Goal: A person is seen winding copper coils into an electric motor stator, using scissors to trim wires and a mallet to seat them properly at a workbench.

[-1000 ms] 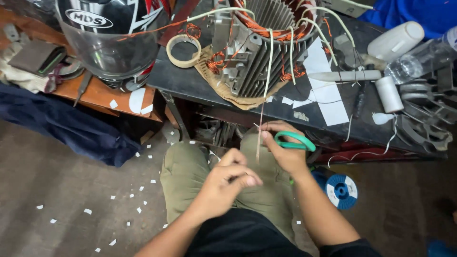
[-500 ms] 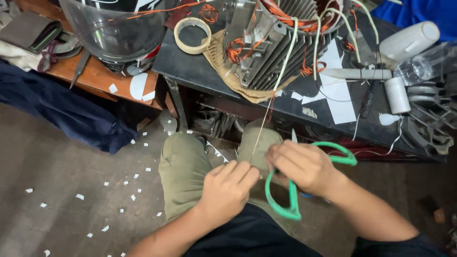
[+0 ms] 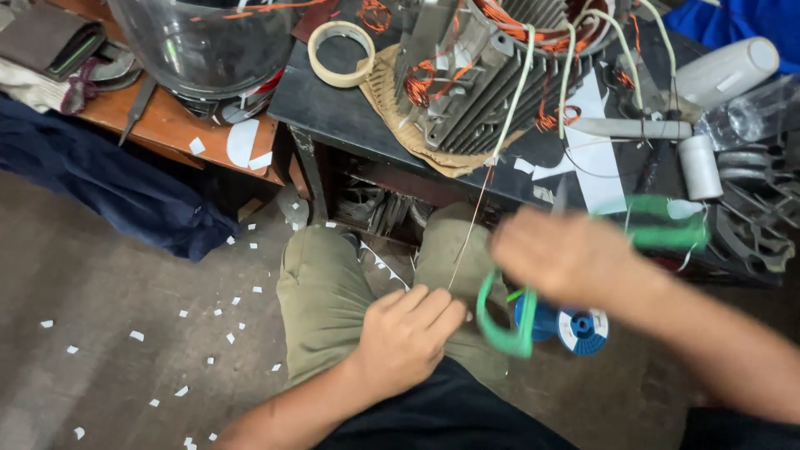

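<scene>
My left hand [image 3: 410, 333] rests closed over my lap and pinches the low end of a thin wire [image 3: 469, 231]. That wire runs up to pale sleeved leads [image 3: 517, 93] hanging from a finned motor stator [image 3: 492, 71] with orange copper windings on the dark bench. My right hand [image 3: 565, 254], blurred by motion, grips green-handled scissors [image 3: 508, 333]; one loop hangs below the hand and another green part sticks out to its right. The right hand is just right of the wire, level with the bench edge.
A tape roll [image 3: 342, 52] and a clear helmet visor [image 3: 208, 46] sit at the back left. White tubes [image 3: 723, 71] and metal parts crowd the right of the bench. A blue wire spool [image 3: 582, 331] lies on the floor, strewn with white paper scraps. Dark blue cloth [image 3: 108, 192] lies left.
My right hand with the scissors has swung right and away from the wire, turning the scissors so a loop hangs down. The left hand has stayed low, pinching the wire.
</scene>
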